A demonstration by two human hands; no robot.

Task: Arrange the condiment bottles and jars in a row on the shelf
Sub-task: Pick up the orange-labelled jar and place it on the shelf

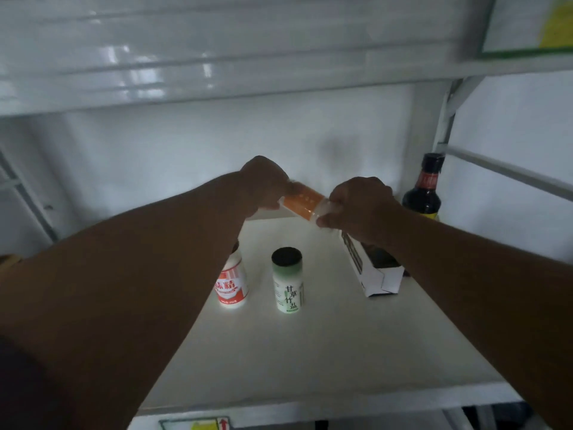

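Observation:
Both my hands hold one clear bottle with an orange label (pixel 303 202), tilted on its side above the back of the white shelf (pixel 325 352). My left hand (pixel 266 183) grips its left end, my right hand (pixel 361 204) its right end. In front of them stand a white jar with a red label (pixel 232 285), partly behind my left forearm, and a white-green jar with a black cap (pixel 287 279). A dark sauce bottle (pixel 423 189) stands upright at the back right corner.
A white carton (pixel 376 274) lies on the shelf under my right forearm. An upper shelf (pixel 217 66) hangs close overhead. A diagonal bracket and rail (pixel 502 172) bound the right side. A label strip (pixel 198 425) runs along the shelf's front edge.

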